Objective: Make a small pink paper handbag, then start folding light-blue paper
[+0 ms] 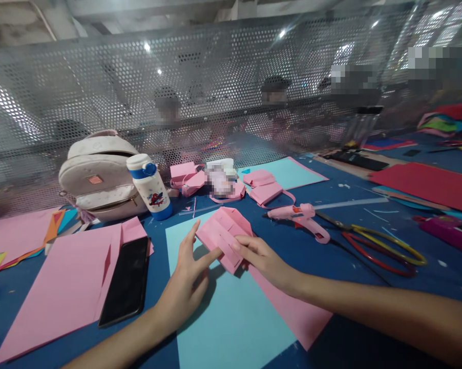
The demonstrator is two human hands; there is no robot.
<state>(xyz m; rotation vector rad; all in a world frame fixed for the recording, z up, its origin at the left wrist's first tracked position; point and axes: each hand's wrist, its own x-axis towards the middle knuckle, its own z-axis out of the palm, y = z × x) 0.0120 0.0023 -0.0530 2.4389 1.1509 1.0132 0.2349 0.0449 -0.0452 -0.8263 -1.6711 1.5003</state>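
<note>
Currently gripping pink piece [226,230] over light-blue sheet [231,323] with right hand [265,261]: slanted in from right, thumb on top, fingers clamped on paper. Touching pink piece with left hand [188,274]: angled up from lower left, fingers spread apart, index raised.

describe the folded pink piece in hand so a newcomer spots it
On the blue table, find the nearer light blue sheet. Above it is the folded pink piece, the only pink paper pinched by the right hand and touched by the left hand.

Held pink paper [225,223]: underside hidden; red sheet [431,185] cropped.
</note>
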